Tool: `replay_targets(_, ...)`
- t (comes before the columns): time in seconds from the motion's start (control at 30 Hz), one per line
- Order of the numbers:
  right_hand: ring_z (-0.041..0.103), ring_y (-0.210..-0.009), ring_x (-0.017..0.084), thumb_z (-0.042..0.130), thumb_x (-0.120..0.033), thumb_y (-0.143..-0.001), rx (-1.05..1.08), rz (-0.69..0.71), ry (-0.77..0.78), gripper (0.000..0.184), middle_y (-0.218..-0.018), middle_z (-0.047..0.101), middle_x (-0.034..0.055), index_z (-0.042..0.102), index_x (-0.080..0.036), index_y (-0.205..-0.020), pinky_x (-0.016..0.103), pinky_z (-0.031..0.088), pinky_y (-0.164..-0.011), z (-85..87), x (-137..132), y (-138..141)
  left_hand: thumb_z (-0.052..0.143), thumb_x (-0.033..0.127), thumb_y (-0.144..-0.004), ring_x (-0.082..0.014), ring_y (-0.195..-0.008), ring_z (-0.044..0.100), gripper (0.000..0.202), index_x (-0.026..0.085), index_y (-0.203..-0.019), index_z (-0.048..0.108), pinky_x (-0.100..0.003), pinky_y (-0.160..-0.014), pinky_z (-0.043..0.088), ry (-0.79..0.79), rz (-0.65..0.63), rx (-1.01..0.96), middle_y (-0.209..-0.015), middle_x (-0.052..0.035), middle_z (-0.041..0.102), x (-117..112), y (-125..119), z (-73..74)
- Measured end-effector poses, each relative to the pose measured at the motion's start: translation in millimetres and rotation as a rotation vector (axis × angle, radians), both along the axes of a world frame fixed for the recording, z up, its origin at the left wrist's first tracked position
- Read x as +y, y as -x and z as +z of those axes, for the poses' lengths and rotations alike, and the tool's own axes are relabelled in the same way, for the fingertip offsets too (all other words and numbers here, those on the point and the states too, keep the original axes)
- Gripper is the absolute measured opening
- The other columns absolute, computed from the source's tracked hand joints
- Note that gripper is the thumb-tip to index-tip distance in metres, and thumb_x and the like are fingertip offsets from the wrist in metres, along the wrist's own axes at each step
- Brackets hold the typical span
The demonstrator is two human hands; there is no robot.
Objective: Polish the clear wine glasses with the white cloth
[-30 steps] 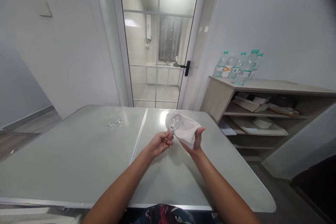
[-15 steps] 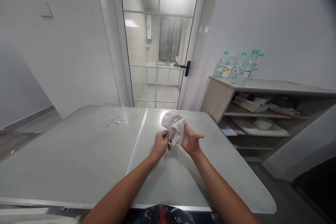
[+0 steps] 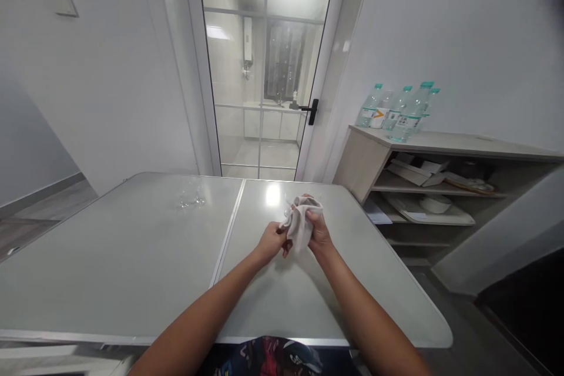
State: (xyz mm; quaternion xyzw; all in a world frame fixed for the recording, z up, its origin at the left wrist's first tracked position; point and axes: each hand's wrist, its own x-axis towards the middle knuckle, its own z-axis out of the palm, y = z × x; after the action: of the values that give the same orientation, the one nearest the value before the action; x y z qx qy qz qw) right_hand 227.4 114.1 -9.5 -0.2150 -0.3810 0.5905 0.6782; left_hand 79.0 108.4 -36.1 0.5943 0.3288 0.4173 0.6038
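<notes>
Above the middle of the grey table [image 3: 132, 258], my left hand [image 3: 272, 242] pinches the stem of a clear wine glass [image 3: 288, 211]. My right hand [image 3: 317, 228] is closed round a white cloth [image 3: 300, 224] that wraps the glass bowl, hiding most of it. A second clear glass [image 3: 190, 197] stands on the far left part of the table, well away from both hands.
A glass door with a black handle [image 3: 311, 110] stands behind the table. To the right is a wooden shelf unit [image 3: 440, 147] with several water bottles [image 3: 399, 108] on top and papers on its shelves. A gap of floor separates the table's right edge from the shelf.
My right hand has turned from open under the spread cloth to closed round it, bunching the cloth over the glass. Both hands have dropped slightly closer together.
</notes>
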Motion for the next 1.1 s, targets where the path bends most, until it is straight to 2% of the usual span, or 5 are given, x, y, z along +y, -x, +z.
replay_targets(0.17, 0.066, -0.076, 0.016, 0.085, -0.029, -0.065, 0.056, -0.193, 0.042, 0.049, -0.093, 0.070, -0.0023, 0.061, -0.026, -0.108, 0.030, 0.055, -0.073, -2.1, 3, 13, 0.064, 0.020, -0.066, -0.0152, -0.064, 0.057, 0.011, 0.017, -0.058, 0.059, -0.024, -0.057, 0.044, -0.399, 0.317, 0.148, -0.067, -0.0044, 0.061, 0, 0, -1.3)
replay_targets(0.4, 0.069, -0.085, 0.023, 0.082, -0.057, -0.063, 0.061, 0.034, 0.045, 0.058, -0.095, 0.070, 0.0029, 0.063, -0.027, -0.110, 0.041, 0.060, -0.076, -12.9, 3, 1, 0.071, 0.035, -0.069, -0.0088, -0.040, 0.045, 0.024, 0.014, -0.064, 0.061, -0.021, -0.038, 0.034, 0.319, -0.235, -0.159, -0.053, -0.0021, 0.056, 0, 1, 5.2)
replay_targets(0.73, 0.057, -0.041, 0.017, 0.073, -0.069, -0.078, -0.109, -0.023, 0.173, 0.053, -0.055, 0.059, -0.0025, 0.061, -0.020, -0.092, 0.025, 0.042, -0.031, -14.4, -9, 30, 0.067, 0.033, -0.068, -0.0147, -0.051, 0.056, 0.019, 0.016, -0.071, 0.060, -0.027, -0.047, 0.048, 0.211, 0.080, -0.256, -0.057, -0.0028, 0.059, 1, -16, -9.5)
replay_targets(0.97, 0.068, -0.066, 0.016, 0.089, -0.045, -0.069, -0.060, -0.216, 0.111, 0.047, -0.083, 0.074, 0.0011, 0.066, -0.018, -0.100, 0.027, 0.057, -0.059, -16.3, 11, 21, 0.064, 0.020, -0.071, -0.0209, -0.102, 0.068, 0.041, 0.020, -0.111, 0.057, -0.031, -0.081, 0.055, 0.020, 0.414, -0.140, -0.110, -0.0081, 0.068, 19, 16, -4.8)
replay_targets(1.1, 0.065, -0.060, 0.016, 0.089, -0.046, -0.069, -0.183, -0.040, 0.164, 0.045, -0.077, 0.072, 0.0002, 0.067, -0.018, -0.096, 0.027, 0.054, -0.055, -20.2, 7, 23, 0.063, 0.032, -0.085, -0.0243, -0.131, 0.057, 0.038, 0.023, -0.121, 0.058, -0.034, -0.100, 0.049, -0.185, 0.485, -0.234, -0.141, -0.0118, 0.057, 19, 26, 10.2)
